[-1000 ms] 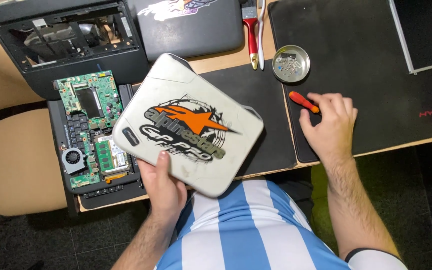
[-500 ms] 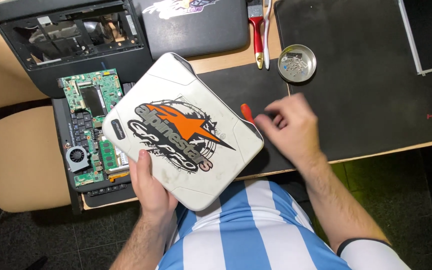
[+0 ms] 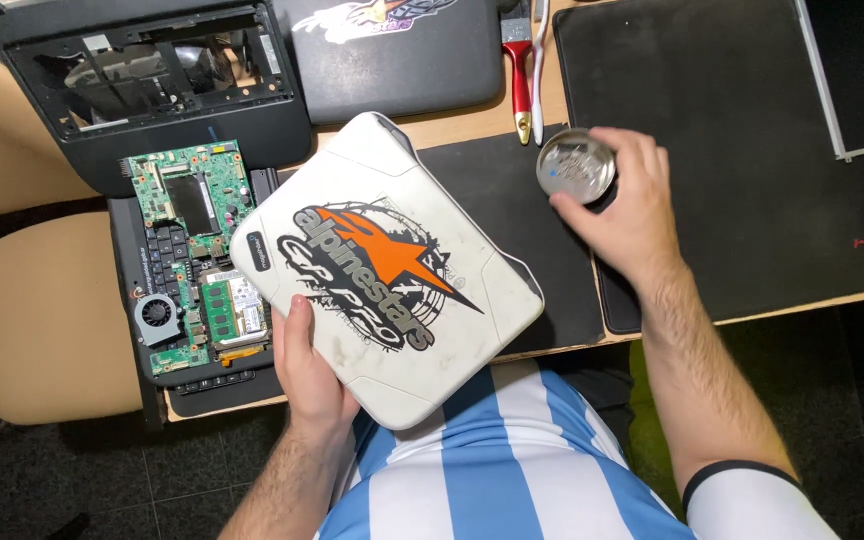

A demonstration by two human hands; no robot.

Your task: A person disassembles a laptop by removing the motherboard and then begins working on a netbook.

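Left hand [image 3: 310, 372]: at the near table edge, thumb on top and fingers underneath, clamped on the lower left edge of the white laptop lid [image 3: 384, 268].
White laptop lid: held tilted over the table front, orange and black star sticker facing up.
Right hand [image 3: 624, 210]: fingers curled around the small round metal dish [image 3: 576, 165], gripping its rim on the black mat [image 3: 752, 150].
Green circuit board [image 3: 197, 255]: left of the lid, lying on a black keyboard base.
Red-handled brush [image 3: 520, 70]: beyond the dish, just beside it.
Black laptop chassis [image 3: 152, 80]: far left, opened.
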